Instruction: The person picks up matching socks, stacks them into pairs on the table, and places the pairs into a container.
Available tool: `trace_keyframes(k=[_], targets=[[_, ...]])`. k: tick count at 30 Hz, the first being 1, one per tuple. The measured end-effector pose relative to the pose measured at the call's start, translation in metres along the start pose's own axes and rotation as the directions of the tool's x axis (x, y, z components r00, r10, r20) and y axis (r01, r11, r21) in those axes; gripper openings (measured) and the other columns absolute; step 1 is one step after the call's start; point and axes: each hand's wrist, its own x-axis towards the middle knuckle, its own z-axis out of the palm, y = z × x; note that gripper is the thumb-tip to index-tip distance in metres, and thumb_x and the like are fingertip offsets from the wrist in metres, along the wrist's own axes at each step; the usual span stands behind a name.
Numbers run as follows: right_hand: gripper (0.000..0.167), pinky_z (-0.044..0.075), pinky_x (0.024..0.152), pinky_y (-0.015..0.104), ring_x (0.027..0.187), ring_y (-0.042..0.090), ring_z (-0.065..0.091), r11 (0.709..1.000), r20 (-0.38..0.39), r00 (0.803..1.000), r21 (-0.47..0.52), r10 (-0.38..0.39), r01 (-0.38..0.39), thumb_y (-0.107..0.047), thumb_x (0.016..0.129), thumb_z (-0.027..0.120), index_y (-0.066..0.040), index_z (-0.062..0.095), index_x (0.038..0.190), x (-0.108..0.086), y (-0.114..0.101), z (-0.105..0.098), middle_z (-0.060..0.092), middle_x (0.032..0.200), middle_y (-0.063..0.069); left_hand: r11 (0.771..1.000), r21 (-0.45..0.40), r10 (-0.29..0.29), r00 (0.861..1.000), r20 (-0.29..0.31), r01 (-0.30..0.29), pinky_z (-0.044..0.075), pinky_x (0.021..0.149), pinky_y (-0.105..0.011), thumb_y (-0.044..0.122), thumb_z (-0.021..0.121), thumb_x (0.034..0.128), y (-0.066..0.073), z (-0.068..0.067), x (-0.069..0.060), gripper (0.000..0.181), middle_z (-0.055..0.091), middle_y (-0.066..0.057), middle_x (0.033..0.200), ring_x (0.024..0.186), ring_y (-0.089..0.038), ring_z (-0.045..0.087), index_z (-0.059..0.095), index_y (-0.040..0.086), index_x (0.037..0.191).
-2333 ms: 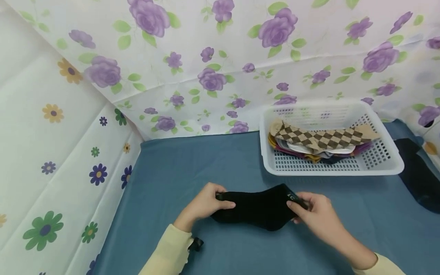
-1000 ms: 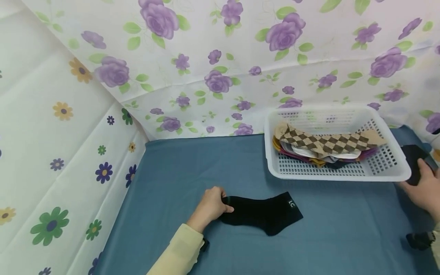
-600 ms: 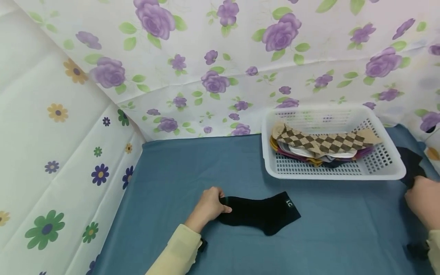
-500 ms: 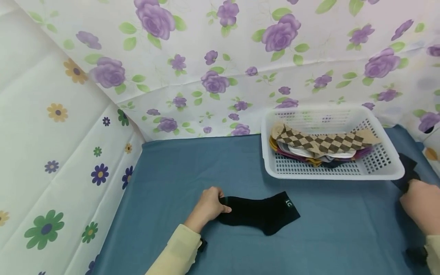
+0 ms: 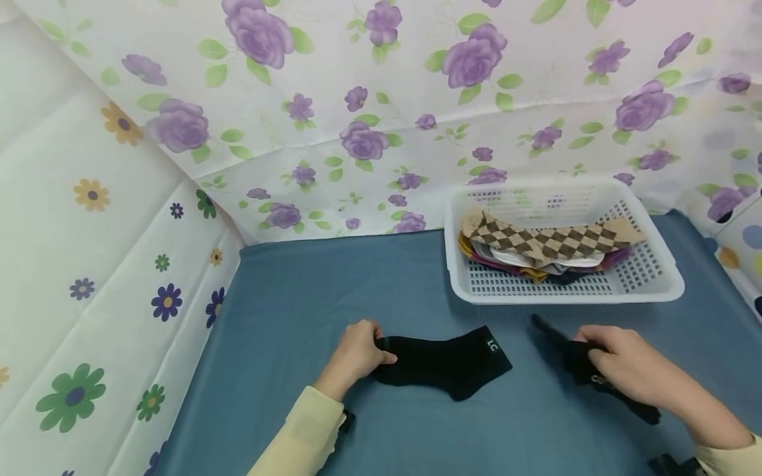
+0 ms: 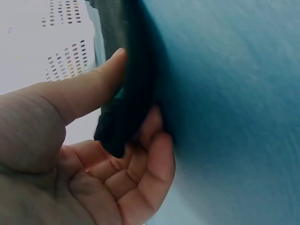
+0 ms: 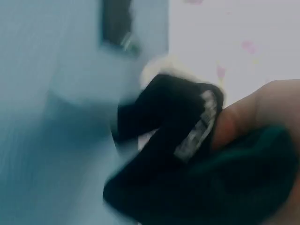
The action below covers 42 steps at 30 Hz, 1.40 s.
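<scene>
A black ankle sock (image 5: pixel 443 362) with "LC" on its cuff lies flat on the blue cloth, toe to the left. My left hand (image 5: pixel 356 354) pinches it by the toe; in the left wrist view the thumb and curled fingers take the dark fabric (image 6: pixel 133 89) between them. Off to the right, my right hand (image 5: pixel 631 363) grips a second black sock (image 5: pixel 586 363), bunched and held over the cloth. The right wrist view shows that sock (image 7: pixel 187 178) crumpled and blurred, pale lettering on it.
Behind the hands stands a white plastic basket (image 5: pixel 565 299) with a pile of socks in it, a brown-and-beige argyle sock (image 5: pixel 553 241) on top. Flowered sheets (image 5: pixel 333 79) rise at the back and left of the blue cloth (image 5: pixel 297 291).
My right hand let go of the first sock's cuff, reached to the right of the basket, took the second black sock and has brought it leftward. My left hand keeps hold of the toe.
</scene>
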Motion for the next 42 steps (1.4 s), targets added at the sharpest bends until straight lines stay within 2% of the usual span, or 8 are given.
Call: trace_keyframes(k=[4,8,14,18,30,35,39,42], targets=[[0.023,0.041,0.054,0.030,0.061,0.016,0.052,0.954,-0.017,0.990,0.267,-0.138,0.138,0.001,0.093,0.036,-0.010,0.055,0.088,-0.001,-0.033,0.009,0.056,0.077,0.009,0.994,0.094,0.063,0.994,-0.091,-0.054,0.043,0.056,-0.032,0.038,0.078,0.0740,0.008,-0.003,-0.008,0.040,0.059,-0.005,0.088,0.067,-0.017,0.053,0.061,0.012,0.099],[0.019,0.044,0.057,0.034,0.067,0.022,0.054,0.870,-0.089,0.975,0.441,-0.204,0.223,0.003,0.093,0.037,-0.005,0.054,0.092,0.003,-0.056,0.020,0.057,0.082,0.014,0.969,0.152,0.222,0.956,-0.193,-0.194,0.045,0.059,-0.029,0.046,0.066,0.0834,0.023,-0.005,-0.019,0.033,0.063,-0.001,0.086,0.070,-0.014,0.055,0.067,0.017,0.098],[0.016,0.045,0.059,0.035,0.067,0.024,0.052,0.820,-0.238,0.948,0.486,-0.209,0.303,0.005,0.091,0.040,-0.004,0.054,0.091,0.012,-0.084,0.035,0.059,0.083,0.013,0.899,-0.079,0.434,0.901,0.014,-0.431,0.047,0.059,-0.022,0.051,0.037,0.0972,0.050,-0.004,-0.032,0.049,0.063,0.002,0.067,0.056,-0.004,0.054,0.071,0.018,0.086],[0.016,0.047,0.060,0.035,0.068,0.026,0.054,0.785,-0.258,0.931,0.505,-0.260,0.359,0.005,0.090,0.042,-0.005,0.055,0.090,0.016,-0.098,0.046,0.058,0.085,0.012,0.853,-0.257,0.496,0.859,0.129,-0.454,0.051,0.075,-0.021,0.057,0.027,0.0966,0.064,0.002,-0.036,0.061,0.072,0.004,0.089,0.081,-0.002,0.065,0.073,0.017,0.094],[0.028,0.045,0.058,0.033,0.065,0.025,0.054,0.766,-0.182,0.904,0.484,-0.386,0.424,0.010,0.088,0.042,-0.012,0.060,0.090,0.022,-0.113,0.059,0.060,0.087,0.009,0.684,-0.664,0.441,0.896,0.048,-0.302,0.053,0.081,-0.037,0.038,0.061,0.0899,0.081,-0.001,-0.034,0.035,0.067,-0.003,0.106,0.089,-0.014,0.065,0.052,0.024,0.121],[0.032,0.042,0.055,0.030,0.059,0.021,0.049,0.781,-0.170,0.895,0.440,-0.413,0.444,0.011,0.088,0.040,-0.014,0.059,0.089,0.024,-0.113,0.057,0.055,0.074,0.006,0.566,-0.775,0.404,0.914,-0.036,-0.282,0.053,0.078,-0.031,0.017,0.071,0.0837,0.087,-0.009,-0.040,0.055,0.060,-0.016,0.114,0.093,-0.023,0.065,0.040,0.025,0.129],[0.028,0.036,0.051,0.028,0.052,0.012,0.037,0.805,-0.177,0.897,0.396,-0.404,0.441,0.008,0.089,0.041,-0.016,0.056,0.086,0.025,-0.113,0.056,0.041,0.063,0.001,0.470,-0.820,0.421,0.899,-0.116,-0.326,0.055,0.076,-0.031,0.003,0.072,0.0795,0.089,-0.010,-0.039,0.057,0.057,-0.022,0.111,0.088,-0.023,0.065,0.043,0.015,0.127],[0.019,0.033,0.049,0.028,0.050,0.011,0.033,0.823,-0.218,0.897,0.360,-0.384,0.439,-0.006,0.097,0.042,-0.015,0.053,0.084,0.027,-0.113,0.055,0.036,0.061,0.000,0.445,-0.800,0.463,0.868,-0.179,-0.402,0.055,0.075,-0.030,0.000,0.073,0.0777,0.084,-0.005,-0.034,0.051,0.057,-0.019,0.108,0.085,-0.021,0.064,0.048,0.009,0.122]])
